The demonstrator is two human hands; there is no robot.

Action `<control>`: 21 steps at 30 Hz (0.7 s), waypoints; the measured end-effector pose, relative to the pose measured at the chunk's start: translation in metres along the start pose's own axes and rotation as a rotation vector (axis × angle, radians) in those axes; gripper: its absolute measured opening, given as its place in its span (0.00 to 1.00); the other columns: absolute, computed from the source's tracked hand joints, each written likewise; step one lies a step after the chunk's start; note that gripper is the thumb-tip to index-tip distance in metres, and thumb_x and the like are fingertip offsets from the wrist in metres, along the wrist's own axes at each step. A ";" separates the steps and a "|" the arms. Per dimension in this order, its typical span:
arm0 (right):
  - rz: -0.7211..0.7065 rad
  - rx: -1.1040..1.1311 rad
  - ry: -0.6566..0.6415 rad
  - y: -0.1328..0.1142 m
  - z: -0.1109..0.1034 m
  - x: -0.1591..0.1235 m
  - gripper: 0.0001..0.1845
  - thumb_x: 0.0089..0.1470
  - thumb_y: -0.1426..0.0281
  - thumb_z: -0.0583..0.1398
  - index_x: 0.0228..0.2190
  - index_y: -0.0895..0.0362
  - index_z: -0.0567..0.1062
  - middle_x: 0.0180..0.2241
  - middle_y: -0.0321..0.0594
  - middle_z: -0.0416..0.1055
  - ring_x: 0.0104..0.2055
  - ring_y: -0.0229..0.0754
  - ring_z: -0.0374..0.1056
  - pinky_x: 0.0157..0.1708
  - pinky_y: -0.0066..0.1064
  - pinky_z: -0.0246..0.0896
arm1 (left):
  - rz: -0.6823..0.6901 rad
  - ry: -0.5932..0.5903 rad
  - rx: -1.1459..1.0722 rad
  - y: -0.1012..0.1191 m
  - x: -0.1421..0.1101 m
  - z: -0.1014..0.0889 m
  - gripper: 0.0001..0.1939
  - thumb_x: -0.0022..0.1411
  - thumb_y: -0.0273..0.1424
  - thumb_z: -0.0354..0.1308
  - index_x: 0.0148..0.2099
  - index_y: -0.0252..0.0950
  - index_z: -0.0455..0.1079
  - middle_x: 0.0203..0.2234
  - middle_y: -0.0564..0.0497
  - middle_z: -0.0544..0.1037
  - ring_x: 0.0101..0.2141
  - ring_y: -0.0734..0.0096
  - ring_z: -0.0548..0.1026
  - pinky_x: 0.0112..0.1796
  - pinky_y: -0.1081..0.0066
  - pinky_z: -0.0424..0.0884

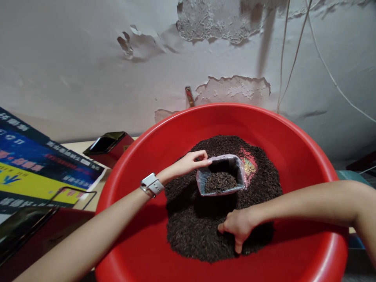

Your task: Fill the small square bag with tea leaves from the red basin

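At far left stands a blue-and-yellow printed board point(38, 168), with a small dark-red box point(119, 147) just beyond it. Next, the person's left hand point(189, 162), a watch point(152, 185) on its wrist, pinches the rim of a clear plastic container point(241, 172) at its left corner. The container, partly filled with dark shreds, is inside a wide red basin point(299, 156), over a heap of similar shreds point(190, 239). Nearer the person, the right hand point(239, 225) reaches down to the heap; from here I cannot tell whether its fingers grip any.
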State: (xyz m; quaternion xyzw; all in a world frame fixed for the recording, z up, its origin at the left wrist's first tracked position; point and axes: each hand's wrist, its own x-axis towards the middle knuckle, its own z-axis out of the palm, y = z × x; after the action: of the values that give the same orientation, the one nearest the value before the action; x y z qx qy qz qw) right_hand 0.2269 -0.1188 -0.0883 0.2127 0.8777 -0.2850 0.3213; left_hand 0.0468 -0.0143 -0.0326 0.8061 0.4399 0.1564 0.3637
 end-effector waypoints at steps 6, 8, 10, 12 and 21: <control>0.082 0.125 0.142 0.003 0.017 0.008 0.35 0.42 0.57 0.62 0.51 0.60 0.65 0.41 0.53 0.71 0.40 0.54 0.70 0.29 0.35 0.64 | 0.009 -0.006 -0.007 -0.002 0.000 0.000 0.18 0.55 0.47 0.51 0.31 0.35 0.61 0.26 0.55 0.65 0.28 0.74 0.61 0.30 0.74 0.58; 0.064 0.089 0.142 0.000 0.019 0.007 0.35 0.43 0.57 0.61 0.51 0.60 0.64 0.41 0.53 0.71 0.39 0.53 0.70 0.27 0.34 0.63 | 0.008 -0.009 -0.005 -0.001 0.000 0.000 0.18 0.55 0.47 0.51 0.31 0.35 0.61 0.26 0.55 0.65 0.28 0.74 0.61 0.30 0.74 0.58; 0.030 0.011 0.136 -0.006 0.019 0.004 0.33 0.45 0.58 0.61 0.51 0.60 0.64 0.39 0.53 0.71 0.37 0.53 0.71 0.25 0.33 0.63 | 0.005 -0.013 0.002 0.000 -0.001 0.000 0.18 0.54 0.47 0.51 0.31 0.35 0.61 0.26 0.55 0.65 0.28 0.74 0.61 0.31 0.73 0.58; -0.034 -0.077 0.145 -0.015 0.017 -0.001 0.29 0.47 0.60 0.60 0.49 0.59 0.64 0.35 0.51 0.72 0.34 0.52 0.71 0.23 0.32 0.61 | 0.010 -0.015 0.009 0.001 -0.001 -0.001 0.18 0.54 0.47 0.51 0.31 0.35 0.61 0.26 0.55 0.65 0.28 0.74 0.62 0.31 0.73 0.58; -0.085 -0.381 0.808 -0.023 -0.032 -0.034 0.12 0.56 0.69 0.50 0.43 0.58 0.62 0.36 0.45 0.65 0.28 0.40 0.66 0.19 0.28 0.57 | 0.017 -0.013 0.004 0.005 -0.002 -0.001 0.19 0.54 0.48 0.51 0.31 0.35 0.61 0.26 0.55 0.66 0.29 0.73 0.62 0.31 0.73 0.59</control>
State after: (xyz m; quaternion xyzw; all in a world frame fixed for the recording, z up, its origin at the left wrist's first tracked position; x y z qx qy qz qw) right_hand 0.2231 -0.1220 -0.0363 0.2080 0.9775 -0.0251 -0.0260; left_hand 0.0485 -0.0172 -0.0282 0.8114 0.4310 0.1534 0.3637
